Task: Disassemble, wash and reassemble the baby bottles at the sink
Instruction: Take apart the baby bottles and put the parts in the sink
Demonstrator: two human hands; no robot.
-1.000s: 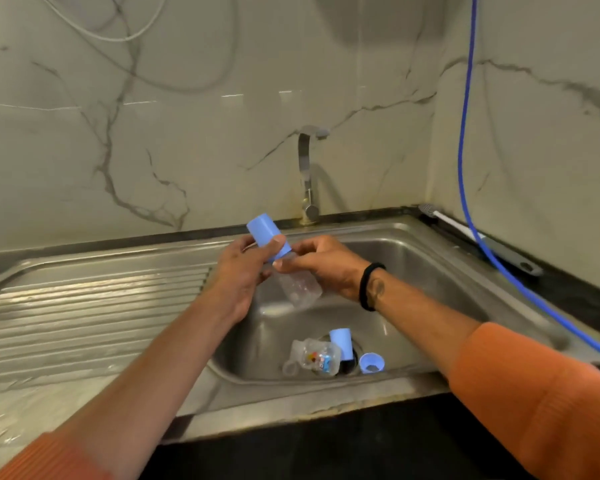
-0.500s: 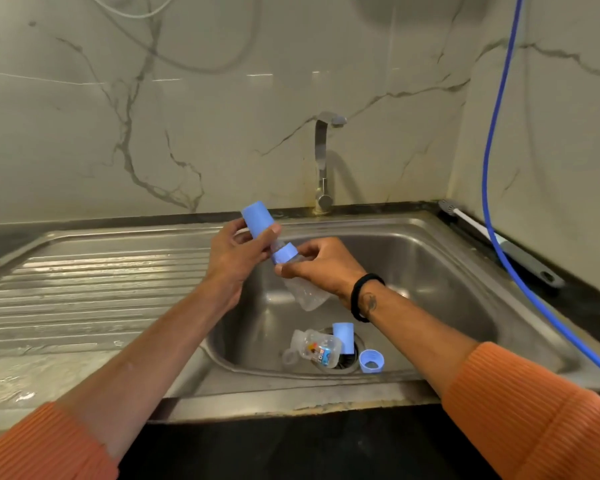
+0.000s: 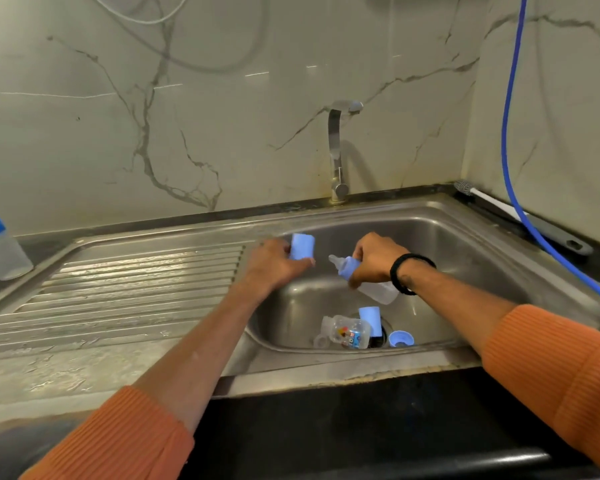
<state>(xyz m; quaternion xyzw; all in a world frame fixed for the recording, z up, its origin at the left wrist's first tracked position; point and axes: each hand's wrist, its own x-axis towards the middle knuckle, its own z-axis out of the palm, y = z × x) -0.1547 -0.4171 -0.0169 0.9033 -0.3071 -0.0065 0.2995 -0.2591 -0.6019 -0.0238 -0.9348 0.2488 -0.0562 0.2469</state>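
Lying nearest in the steel sink (image 3: 465,230), at the bottom of the basin by the drain, are parts of a bottle already taken apart: a clear printed bottle body (image 3: 347,336) on its side, a blue cap (image 3: 370,320) standing over the drain hole, and a blue collar ring (image 3: 401,338) just right of it. Above them both hands work over the basin. The right hand (image 3: 374,259) has its fingers curled round the neck of a second baby bottle (image 3: 378,291), held tilted with its base toward the person and its clear nipple (image 3: 336,262) pointing left; the blue screw ring (image 3: 350,268) is on the bottle, partly under the fingers. The left hand (image 3: 274,263) grips a blue cap cover (image 3: 302,246), now well apart from the bottle. A second ago that cover sat over the nipple with both hands close together; it has since come off, and the hands have separated. That suggests disassembly of this bottle has just begun: the cover is free, while ring, nipple and body are joined, so unscrewing the ring looks like the next step. Farther left, a third bottle (image 3: 0,247) with a blue top stands assembled on the counter past the ribbed drainboard (image 3: 125,282). At the back, the tap (image 3: 338,150) shows no water, and a bottle brush (image 3: 520,223) lies along the right rim beside a blue hose (image 3: 510,133).
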